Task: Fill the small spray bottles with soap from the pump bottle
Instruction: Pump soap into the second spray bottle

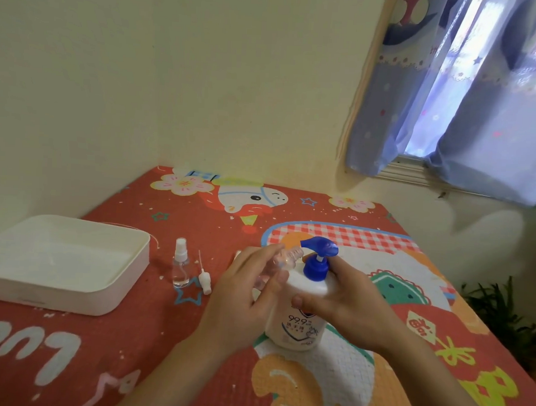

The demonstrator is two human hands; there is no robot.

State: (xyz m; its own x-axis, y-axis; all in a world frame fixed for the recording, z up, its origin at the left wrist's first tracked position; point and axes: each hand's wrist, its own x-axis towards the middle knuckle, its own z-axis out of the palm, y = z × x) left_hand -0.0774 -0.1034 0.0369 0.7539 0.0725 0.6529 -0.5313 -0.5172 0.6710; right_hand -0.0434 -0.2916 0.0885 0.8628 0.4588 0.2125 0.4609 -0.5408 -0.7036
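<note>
Gripping a small clear bottle [284, 258], the left hand [244, 297] tilts it under the blue pump [318, 251]. The right hand [345, 298] clasps the white pump bottle [298, 324].

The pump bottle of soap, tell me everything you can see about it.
The pump bottle is white, plastic-looking, with a printed label reading 99.9 and a blue collar and blue pump head whose spout points left. It stands upright on the patterned red mat. The right hand wraps its shoulder, one finger up beside the pump head. The left hand holds a small clear bottle tilted under the spout, against the pump bottle's left side.
</note>
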